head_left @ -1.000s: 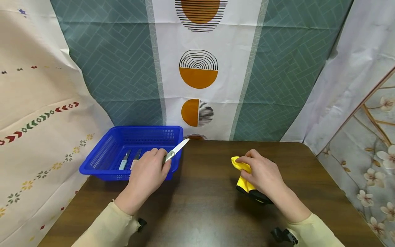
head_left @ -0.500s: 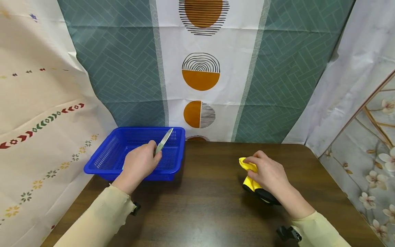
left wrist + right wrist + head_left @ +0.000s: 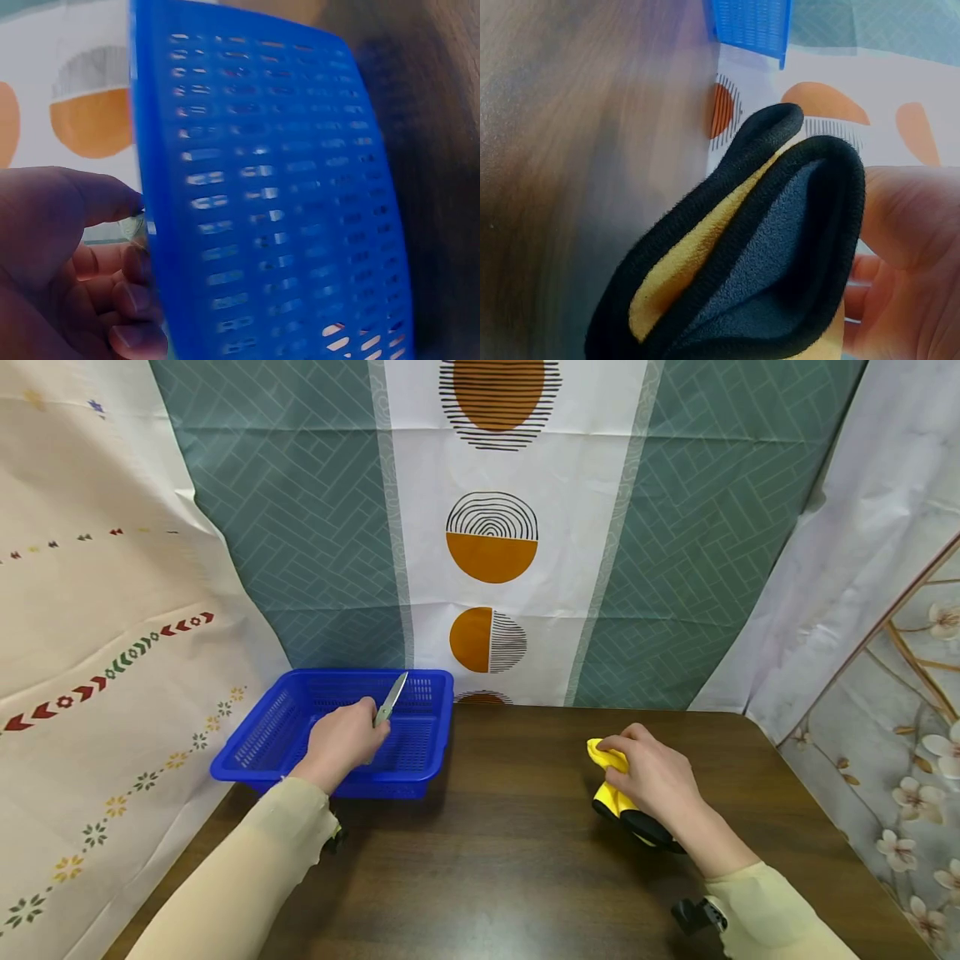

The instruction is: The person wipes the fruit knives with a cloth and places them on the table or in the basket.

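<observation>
My left hand (image 3: 343, 742) grips a small knife (image 3: 390, 702) by its pale green handle. Its bare blade points up and away, over the right part of the blue plastic basket (image 3: 427, 781). In the left wrist view the basket's slotted wall (image 3: 300, 165) hides most of the knife, with the thumb and curled fingers beside the rim. On the right, my right hand (image 3: 663, 781) pinches a yellow cloth (image 3: 613, 802) with thick black edging. The cloth hangs folded, its black edge close to the table; the right wrist view shows its dark grey inner side (image 3: 757, 262).
The brown wooden table (image 3: 480, 860) runs beneath both hands. Behind it hangs a patterned curtain (image 3: 495, 560), with more printed cloth (image 3: 97, 693) at the left side. The basket stands at the table's back left.
My left hand has carried the knife leftward, from the basket's right edge to above its inside. Two knives lying in the basket are now hidden. The right hand keeps the cloth nearly in place.
</observation>
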{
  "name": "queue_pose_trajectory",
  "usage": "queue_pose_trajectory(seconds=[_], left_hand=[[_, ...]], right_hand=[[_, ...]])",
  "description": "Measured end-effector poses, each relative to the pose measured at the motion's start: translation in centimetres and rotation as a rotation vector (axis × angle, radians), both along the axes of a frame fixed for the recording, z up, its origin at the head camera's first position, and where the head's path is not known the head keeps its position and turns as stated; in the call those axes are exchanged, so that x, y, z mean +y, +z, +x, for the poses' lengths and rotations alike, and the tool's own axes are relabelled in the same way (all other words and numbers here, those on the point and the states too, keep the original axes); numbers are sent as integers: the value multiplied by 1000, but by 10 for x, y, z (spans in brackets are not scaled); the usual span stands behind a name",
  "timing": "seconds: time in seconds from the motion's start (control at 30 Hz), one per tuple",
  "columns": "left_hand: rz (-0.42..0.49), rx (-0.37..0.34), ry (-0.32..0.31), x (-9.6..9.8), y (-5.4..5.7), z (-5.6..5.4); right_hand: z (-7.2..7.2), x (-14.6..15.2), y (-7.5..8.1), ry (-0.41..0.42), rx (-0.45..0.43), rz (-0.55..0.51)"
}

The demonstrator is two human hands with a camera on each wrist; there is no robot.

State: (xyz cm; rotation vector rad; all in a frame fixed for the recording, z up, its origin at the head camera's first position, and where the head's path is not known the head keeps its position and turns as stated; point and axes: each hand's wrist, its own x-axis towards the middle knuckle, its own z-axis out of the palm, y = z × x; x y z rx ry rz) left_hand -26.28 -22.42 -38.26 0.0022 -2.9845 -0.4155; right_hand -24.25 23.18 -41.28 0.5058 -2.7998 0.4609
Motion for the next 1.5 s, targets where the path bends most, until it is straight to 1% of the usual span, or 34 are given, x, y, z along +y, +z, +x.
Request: queue_pose_trajectory(seconds=[0.17, 0.27, 0.37, 0.43, 0.47, 0.5, 0.57, 0.67, 0.7, 0.8, 1.07, 1.33, 1.4, 1.47, 1.5], left_hand=[[-9, -56, 14, -4, -11, -13], [-21, -93, 38, -5, -15, -18], [-24, -155, 67, -9, -20, -25], [-25, -202, 79, -13, -27, -33], [-28, -191, 67, -23, -41, -42], [-28, -211, 69, -25, -45, -47], [-32, -243, 76, -26, -49, -52], [-42, -265, 85, -20, -45, -47], [-44, -307, 103, -12, -34, -39], [-55, -319, 100, -8, -30, -32], [-76, -349, 92, -8, -34, -35], [-107, -388, 61, -7, -35, -36], [-110, -408, 58, -9, -35, -36], [-113, -428, 51, -13, -40, -41], [-119, -433, 46, -17, -45, -45]], right_hand=[[-5, 1, -4, -15, -31, 5], [-8, 2, -7, -24, -42, 8], [-11, 2, -9, -27, -47, 8], [-12, 3, -10, -25, -49, 6], [-13, 3, -10, -27, -51, 7], [-14, 3, -11, -26, -54, 7], [-14, 2, -11, -26, -60, 9], [-16, 1, -13, -29, -77, 13], [-16, 1, -14, -30, -81, 14], [-19, -1, -16, -39, -95, 19], [-23, -4, -23, -47, -110, 20], [-24, -4, -26, -62, -126, 24], [-24, -4, -27, -63, -131, 24], [-24, -5, -27, -61, -132, 24], [-24, -5, -28, -62, -131, 24]])
